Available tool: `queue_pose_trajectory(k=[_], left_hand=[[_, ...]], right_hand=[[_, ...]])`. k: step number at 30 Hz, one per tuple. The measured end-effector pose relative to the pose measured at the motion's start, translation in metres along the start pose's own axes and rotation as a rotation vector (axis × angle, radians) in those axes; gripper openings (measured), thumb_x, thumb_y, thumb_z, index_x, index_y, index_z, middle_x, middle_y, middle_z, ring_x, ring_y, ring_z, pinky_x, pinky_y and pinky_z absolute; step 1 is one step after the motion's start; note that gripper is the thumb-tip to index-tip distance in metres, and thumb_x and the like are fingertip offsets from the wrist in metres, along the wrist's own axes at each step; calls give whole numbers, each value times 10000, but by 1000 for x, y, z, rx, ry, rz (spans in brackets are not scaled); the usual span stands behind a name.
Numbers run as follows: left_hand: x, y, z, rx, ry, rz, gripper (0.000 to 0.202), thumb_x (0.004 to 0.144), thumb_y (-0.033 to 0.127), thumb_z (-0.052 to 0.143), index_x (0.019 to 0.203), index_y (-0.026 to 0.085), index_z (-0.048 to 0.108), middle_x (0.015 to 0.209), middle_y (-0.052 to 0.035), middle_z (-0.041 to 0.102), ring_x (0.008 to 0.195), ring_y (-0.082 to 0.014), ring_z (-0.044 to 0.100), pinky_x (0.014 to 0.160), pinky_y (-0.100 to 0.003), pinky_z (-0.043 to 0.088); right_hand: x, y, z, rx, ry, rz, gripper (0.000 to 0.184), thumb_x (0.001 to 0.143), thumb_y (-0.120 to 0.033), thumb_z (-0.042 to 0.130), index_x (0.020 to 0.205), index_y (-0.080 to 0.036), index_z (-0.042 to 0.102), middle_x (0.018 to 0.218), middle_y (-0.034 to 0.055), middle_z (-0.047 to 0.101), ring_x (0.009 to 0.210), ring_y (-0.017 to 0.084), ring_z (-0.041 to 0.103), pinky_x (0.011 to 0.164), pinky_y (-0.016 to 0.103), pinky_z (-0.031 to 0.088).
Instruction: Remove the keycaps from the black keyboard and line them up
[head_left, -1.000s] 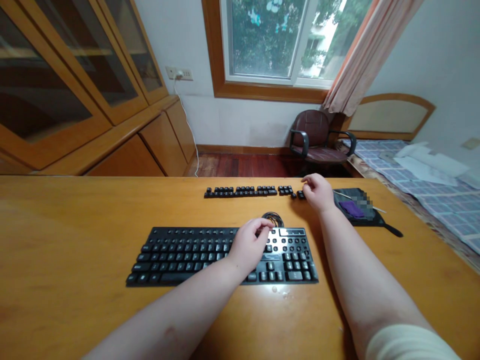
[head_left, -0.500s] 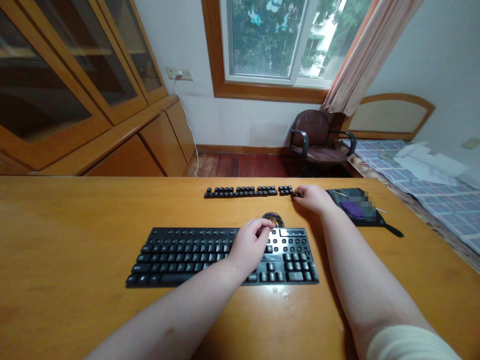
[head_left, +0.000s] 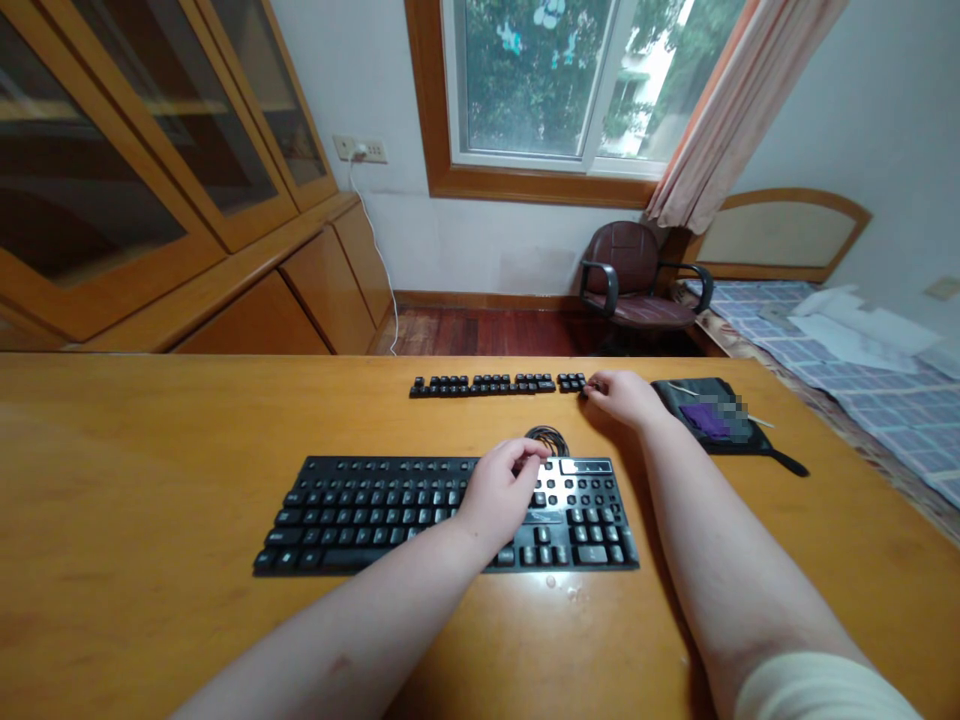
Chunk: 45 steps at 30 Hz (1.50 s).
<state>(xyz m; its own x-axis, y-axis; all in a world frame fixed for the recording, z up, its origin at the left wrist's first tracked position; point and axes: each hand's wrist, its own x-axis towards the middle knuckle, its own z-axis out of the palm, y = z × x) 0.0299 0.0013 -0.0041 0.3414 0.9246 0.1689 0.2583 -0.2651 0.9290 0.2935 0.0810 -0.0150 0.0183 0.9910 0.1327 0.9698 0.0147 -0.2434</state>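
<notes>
The black keyboard (head_left: 352, 515) lies flat on the desk, with bare key sockets showing in its upper rows on the right side. My left hand (head_left: 499, 492) rests over its upper right part, fingers curled and thumb drawn close to the index finger; anything between them is hidden. Farther back, two-deep rows of loose black keycaps (head_left: 491, 384) stand in groups on the desk. At their right end my right hand (head_left: 621, 397) pinches a small dark keycap (head_left: 583, 393), partly covered by the fingers, beside the last group (head_left: 571, 381).
A coiled black cable (head_left: 550, 438) sits behind the keyboard. To the right of my right hand lies a dark pouch (head_left: 716, 400) with a purple cloth and thin sticks on it. Beyond the wooden desk (head_left: 150, 450) stand a chair (head_left: 630, 270) and a bed (head_left: 847, 350).
My right hand has shifted very slightly left at the end of the keycap rows. The left hand stays in place on the keyboard.
</notes>
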Motion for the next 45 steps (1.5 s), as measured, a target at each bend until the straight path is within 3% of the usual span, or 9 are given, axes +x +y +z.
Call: queue_pose_trajectory(k=[4, 7, 11, 15, 20, 28, 45], left_hand=[[0, 0, 0, 0, -2, 1, 163, 826, 191, 484, 846, 192, 646, 876, -18, 676, 832, -163, 618, 777, -289, 483], [-1, 1, -1, 1, 0, -2, 161, 818, 186, 489, 839, 193, 649, 870, -18, 677, 832, -165, 618, 776, -289, 483], [0, 2, -1, -1, 2, -10, 162, 814, 182, 492, 840, 192, 651, 866, -20, 676, 831, -168, 615, 775, -294, 483], [0, 0, 0, 2, -9, -6, 163, 817, 179, 486, 843, 188, 647, 872, -20, 675, 836, -169, 615, 780, -295, 478], [0, -1, 0, -4, -3, -11, 157, 820, 175, 485, 836, 188, 641, 866, -15, 671, 837, -161, 611, 772, -281, 473], [0, -1, 0, -2, -3, 0, 156, 821, 175, 490, 841, 187, 644, 869, -16, 671, 834, -162, 611, 772, -284, 474], [0, 0, 0, 6, -4, -9, 166, 813, 149, 486, 833, 191, 646, 859, -13, 675, 827, -158, 613, 769, -276, 474]], right_hand=[[-4, -2, -10, 121, 322, -113, 235, 841, -271, 375, 794, -200, 594, 813, 72, 601, 796, 205, 549, 718, 305, 412], [-6, -1, -17, 159, 597, -114, 258, 872, -286, 337, 829, -190, 573, 897, 92, 548, 916, 222, 514, 837, 345, 393], [-4, 3, -14, 193, 730, -56, 264, 885, -330, 356, 888, -183, 576, 887, 95, 544, 921, 230, 513, 848, 376, 401], [3, 10, -3, 308, 681, -8, 285, 868, -369, 415, 984, -172, 585, 881, 90, 601, 822, 214, 571, 767, 367, 453], [6, 13, 8, 354, 538, 15, 273, 827, -384, 501, 934, -173, 639, 813, 80, 672, 722, 206, 614, 705, 351, 473], [9, 6, 10, 325, 358, -52, 239, 819, -351, 512, 883, -174, 660, 884, 83, 678, 786, 209, 608, 731, 343, 458], [5, 0, 5, 307, 346, -56, 270, 858, -361, 435, 869, -167, 623, 864, 89, 662, 822, 212, 585, 736, 322, 428]])
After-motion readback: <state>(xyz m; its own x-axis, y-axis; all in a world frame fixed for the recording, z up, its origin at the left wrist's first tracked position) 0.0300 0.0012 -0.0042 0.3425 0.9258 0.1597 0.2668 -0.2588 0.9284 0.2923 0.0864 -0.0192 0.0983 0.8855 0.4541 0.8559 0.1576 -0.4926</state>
